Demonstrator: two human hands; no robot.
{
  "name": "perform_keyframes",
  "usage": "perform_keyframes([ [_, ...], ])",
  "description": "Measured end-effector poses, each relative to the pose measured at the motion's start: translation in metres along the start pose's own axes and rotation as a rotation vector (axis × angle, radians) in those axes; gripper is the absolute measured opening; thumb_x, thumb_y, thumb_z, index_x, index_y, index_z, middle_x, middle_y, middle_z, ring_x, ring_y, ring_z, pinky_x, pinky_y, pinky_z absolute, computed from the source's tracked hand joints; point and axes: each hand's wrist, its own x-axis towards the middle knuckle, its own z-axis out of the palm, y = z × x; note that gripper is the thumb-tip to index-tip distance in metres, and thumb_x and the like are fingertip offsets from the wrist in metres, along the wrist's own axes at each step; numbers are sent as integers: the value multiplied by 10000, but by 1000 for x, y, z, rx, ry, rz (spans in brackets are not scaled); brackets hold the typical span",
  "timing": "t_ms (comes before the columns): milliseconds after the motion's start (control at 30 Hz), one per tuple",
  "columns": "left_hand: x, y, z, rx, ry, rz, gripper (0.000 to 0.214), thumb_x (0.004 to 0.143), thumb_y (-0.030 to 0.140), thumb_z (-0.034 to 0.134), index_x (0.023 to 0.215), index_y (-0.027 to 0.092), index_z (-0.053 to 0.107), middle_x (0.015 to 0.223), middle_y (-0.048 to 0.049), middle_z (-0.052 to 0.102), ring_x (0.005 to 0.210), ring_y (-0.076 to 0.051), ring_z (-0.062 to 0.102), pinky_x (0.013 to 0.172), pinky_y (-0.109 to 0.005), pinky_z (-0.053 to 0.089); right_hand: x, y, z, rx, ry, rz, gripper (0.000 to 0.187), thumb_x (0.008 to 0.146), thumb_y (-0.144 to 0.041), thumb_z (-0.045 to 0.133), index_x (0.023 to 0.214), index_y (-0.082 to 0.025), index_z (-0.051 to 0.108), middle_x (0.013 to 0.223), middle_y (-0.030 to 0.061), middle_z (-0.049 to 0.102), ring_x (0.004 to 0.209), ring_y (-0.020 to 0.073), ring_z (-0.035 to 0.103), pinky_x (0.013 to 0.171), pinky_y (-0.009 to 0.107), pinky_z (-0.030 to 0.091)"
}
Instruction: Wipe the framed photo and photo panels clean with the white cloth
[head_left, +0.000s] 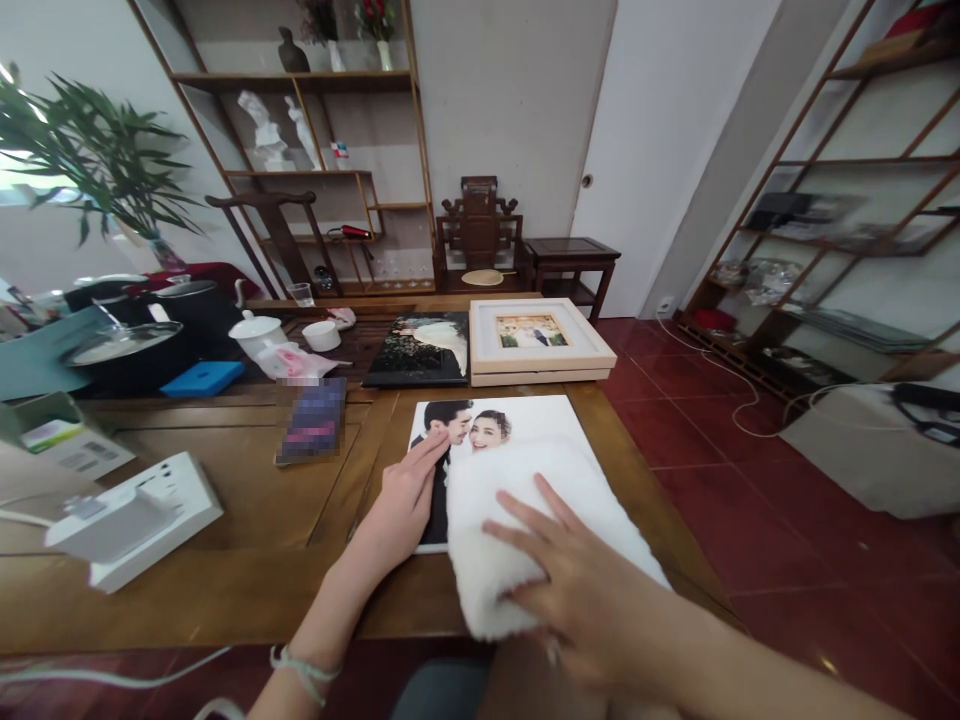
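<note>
A photo panel (536, 420) with a picture of two people lies flat near the front edge of the wooden table. My left hand (409, 490) rests on its left part, fingers stretched out and pointing away from me. Over the panel's right and lower part lies a folded white fluffy towel (487, 540), which hides much of the picture. My right hand (562, 570) presses on this towel from above with its fingers spread; the thumb side is partly sunk in the cloth.
Behind the panel are a dark photo board (416, 350) and a light wooden picture frame (540, 340). Leftward on the table (247, 500) sit a white power strip (154, 520), a blue box (202, 379), a pot (127, 350) and a white teapot (256, 332).
</note>
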Motion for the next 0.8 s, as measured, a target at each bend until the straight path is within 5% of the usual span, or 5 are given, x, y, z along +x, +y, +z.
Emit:
perform_keyframes([
  [167,-1,0,0,-13,0,-1,435,908,173,281,1301,149,467,1402,-120,429,1320,-208,352,1078,-458,281,-10,-4,-4,76,-9,-16,285,790,-240,530,1056,-230,632,1386,87,439,1335,318,251,1053,646,40],
  [267,-2,-1,1,-13,2,-1,436,915,178,266,1298,128,466,1405,-128,424,1317,-208,359,1073,-458,290,4,25,-6,80,104,93,342,814,-161,454,1119,-209,602,1309,102,519,1332,252,278,1076,594,63],
  [467,0,-2,1,-41,29,-1,413,911,199,295,1259,148,512,1372,-105,473,1303,-202,383,1086,-453,275,41,75,-6,-22,243,311,365,872,-188,402,1203,-183,555,1260,107,559,1312,306,298,1032,634,135],
  [800,-1,16,-15,-347,224,-155,409,926,337,326,1194,150,572,1279,-72,572,1211,-212,489,1065,-381,322,40,12,-1,31,33,-178,274,820,-223,505,1050,-189,650,1380,84,447,1355,300,186,1077,592,61],
])
